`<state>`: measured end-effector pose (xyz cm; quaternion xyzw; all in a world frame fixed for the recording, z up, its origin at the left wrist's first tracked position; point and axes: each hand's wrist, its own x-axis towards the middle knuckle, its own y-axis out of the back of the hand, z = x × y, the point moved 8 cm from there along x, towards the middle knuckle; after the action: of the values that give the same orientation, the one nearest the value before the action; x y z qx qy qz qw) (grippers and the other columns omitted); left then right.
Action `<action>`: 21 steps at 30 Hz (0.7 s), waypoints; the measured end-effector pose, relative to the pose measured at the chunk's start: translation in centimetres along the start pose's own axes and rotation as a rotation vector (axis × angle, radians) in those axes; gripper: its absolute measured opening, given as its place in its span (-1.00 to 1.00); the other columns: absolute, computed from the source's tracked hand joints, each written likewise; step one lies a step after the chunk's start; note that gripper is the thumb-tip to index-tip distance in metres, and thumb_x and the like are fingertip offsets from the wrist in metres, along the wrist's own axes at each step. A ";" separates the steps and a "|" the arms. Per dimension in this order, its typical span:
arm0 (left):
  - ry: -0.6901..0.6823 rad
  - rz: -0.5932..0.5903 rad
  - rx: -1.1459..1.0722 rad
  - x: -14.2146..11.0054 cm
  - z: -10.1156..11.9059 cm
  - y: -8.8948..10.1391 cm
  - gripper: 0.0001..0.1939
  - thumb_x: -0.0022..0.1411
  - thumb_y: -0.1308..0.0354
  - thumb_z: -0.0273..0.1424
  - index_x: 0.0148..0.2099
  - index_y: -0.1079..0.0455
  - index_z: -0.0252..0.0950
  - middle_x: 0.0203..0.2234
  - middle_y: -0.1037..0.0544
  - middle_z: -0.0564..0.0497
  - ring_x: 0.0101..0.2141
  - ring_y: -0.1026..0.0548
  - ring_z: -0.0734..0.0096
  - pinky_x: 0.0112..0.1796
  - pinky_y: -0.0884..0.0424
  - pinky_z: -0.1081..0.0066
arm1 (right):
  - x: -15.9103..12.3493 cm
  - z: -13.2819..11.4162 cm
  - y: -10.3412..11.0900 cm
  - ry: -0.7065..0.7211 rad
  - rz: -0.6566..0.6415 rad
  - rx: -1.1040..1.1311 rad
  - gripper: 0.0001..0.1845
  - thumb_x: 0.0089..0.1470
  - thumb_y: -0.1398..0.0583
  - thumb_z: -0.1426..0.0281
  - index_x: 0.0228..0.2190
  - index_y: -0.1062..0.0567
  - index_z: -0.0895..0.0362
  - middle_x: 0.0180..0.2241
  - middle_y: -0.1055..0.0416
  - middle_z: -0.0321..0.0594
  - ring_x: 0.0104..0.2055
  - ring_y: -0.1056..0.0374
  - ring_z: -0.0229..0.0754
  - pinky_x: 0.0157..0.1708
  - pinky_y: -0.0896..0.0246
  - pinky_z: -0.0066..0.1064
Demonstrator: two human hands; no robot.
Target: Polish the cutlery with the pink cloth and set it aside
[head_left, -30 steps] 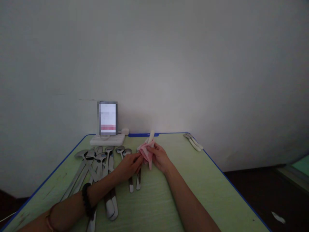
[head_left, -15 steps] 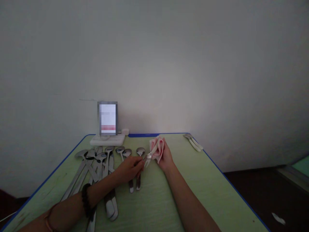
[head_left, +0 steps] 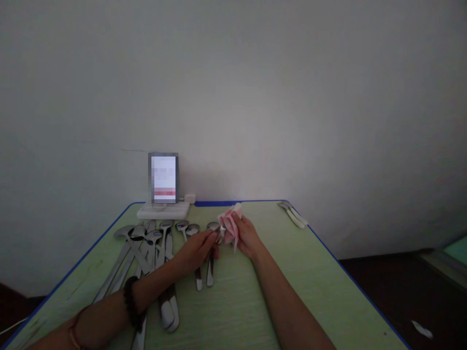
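My left hand (head_left: 199, 250) is closed on the metal end of a fork (head_left: 222, 234), pinching it by the tines. Around the fork's pale handle, a pink cloth (head_left: 229, 227) is bunched in my right hand (head_left: 248, 237), whose fingers press it closed; most of the handle is hidden in the folds. Below and behind my left hand, a small spoon (head_left: 210, 274) lies on the green table (head_left: 233, 311). Two more spoons (head_left: 192, 229) rest just left of it, partly covered by that hand.
Several long metal spoons and other utensils (head_left: 127, 253) lie in a heap at the left. Behind them, a lit tablet (head_left: 164, 177) stands on a white base (head_left: 163, 211). Two white-handled utensils (head_left: 294, 214) lie at the far right corner. A wall rises behind the table.
A half second ago the fork's neck and tines showed in the opened cloth; now the cloth is folded round the fork and has moved slightly left. My left hand stays at the tines.
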<state>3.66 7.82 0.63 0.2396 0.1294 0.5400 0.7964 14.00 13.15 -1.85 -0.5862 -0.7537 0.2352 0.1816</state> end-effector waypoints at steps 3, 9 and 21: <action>-0.008 -0.023 0.056 -0.1 0.4 -0.1 -0.63 0.26 0.26 -0.20 -0.44 -0.22 -0.26 -0.62 -0.45 0.08 -0.64 -0.32 0.48 -0.55 -0.22 0.51 | -0.4 0.2 -0.8 -0.013 -0.023 -0.086 -0.66 -0.19 -0.30 0.24 -0.38 -0.40 0.18 -0.55 -0.44 -0.30 -0.61 -0.28 -0.33 -0.65 -0.16 -0.52; -0.021 -0.037 0.109 -0.1 0.5 -0.1 -0.66 0.24 0.21 -0.24 -0.46 -0.25 -0.26 -0.64 -0.43 0.11 -0.62 -0.33 0.49 -0.53 -0.23 0.53 | -0.6 0.2 -0.9 -0.071 -0.038 -0.007 -0.71 -0.18 -0.30 0.27 -0.44 -0.44 0.21 -0.54 -0.46 -0.26 -0.54 -0.32 -0.31 -0.52 -0.23 -0.49; -0.002 -0.059 0.149 -0.2 0.0 -0.4 -0.68 0.20 0.14 -0.30 -0.54 -0.23 -0.27 -0.72 -0.44 0.13 -0.67 -0.36 0.50 -0.56 -0.20 0.56 | 0.1 -0.3 1.6 0.007 0.171 0.225 -0.70 -0.14 -0.26 0.18 -0.49 -0.41 0.16 -0.56 -0.44 -0.29 -0.53 -0.33 -0.28 -0.52 -0.25 -0.45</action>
<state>3.89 7.56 0.46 0.2947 0.1754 0.5050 0.7920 15.43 13.58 -2.49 -0.6251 -0.6691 0.3310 0.2281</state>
